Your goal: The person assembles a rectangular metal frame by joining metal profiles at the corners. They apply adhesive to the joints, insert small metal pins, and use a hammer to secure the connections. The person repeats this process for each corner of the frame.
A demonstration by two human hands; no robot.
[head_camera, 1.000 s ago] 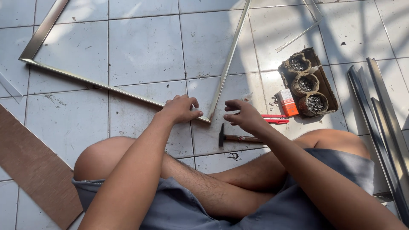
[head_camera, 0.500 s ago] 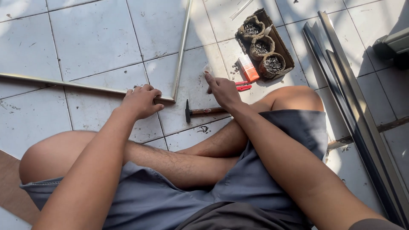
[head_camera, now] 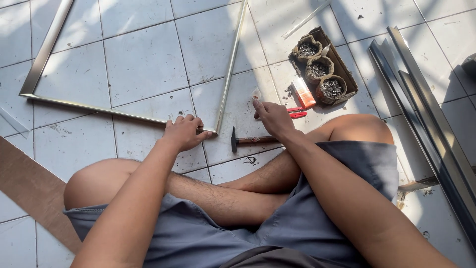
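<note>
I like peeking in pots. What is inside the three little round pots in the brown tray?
The three pots in the tray hold heaps of small grey metal bits, probably nails. What lies beneath the heaps is covered.
</note>
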